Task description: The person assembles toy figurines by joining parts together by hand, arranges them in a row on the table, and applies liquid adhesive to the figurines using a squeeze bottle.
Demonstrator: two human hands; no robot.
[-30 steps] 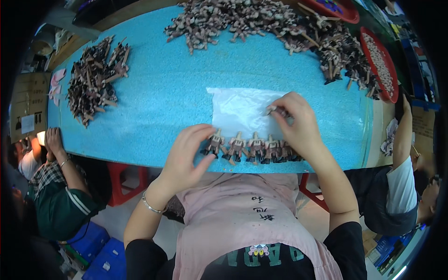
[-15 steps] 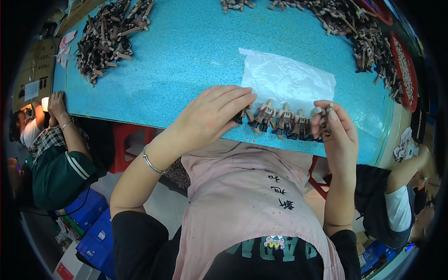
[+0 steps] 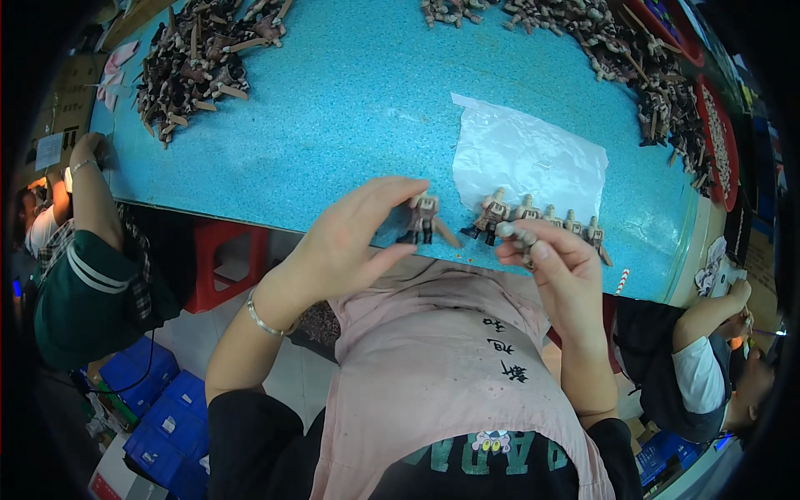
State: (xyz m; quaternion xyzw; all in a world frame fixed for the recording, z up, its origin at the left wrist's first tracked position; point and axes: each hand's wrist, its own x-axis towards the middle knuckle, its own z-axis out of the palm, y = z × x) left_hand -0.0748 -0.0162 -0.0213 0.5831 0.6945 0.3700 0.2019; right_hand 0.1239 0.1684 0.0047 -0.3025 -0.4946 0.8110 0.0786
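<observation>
My left hand [image 3: 346, 237] is curved around a toy figure [image 3: 423, 215] at the table's near edge. Its thumb and fingers are apart, near the figure's feet and head. That figure has a pale top and black legs, with a flat brown strip beside it. My right hand [image 3: 567, 271] is closed, pinching a small grey-and-white toy piece [image 3: 523, 239] between thumb and fingers. Behind it lies a row of several similar toy figures [image 3: 492, 212], partly hidden by my fingers. A translucent white plastic sheet [image 3: 529, 154] spreads just beyond the row.
Heaps of figures lie at the far left [image 3: 200, 67] and far right [image 3: 617, 50] of the blue table [image 3: 350, 108]. A red tray [image 3: 718, 142] of small pale pieces stands at the right. Co-workers sit on both sides. A red stool [image 3: 225, 258] stands under the table edge.
My right hand has moved left along the row with the small piece, uncovering figures at the row's right end. My left hand's fingers have spread, showing the figure beside them.
</observation>
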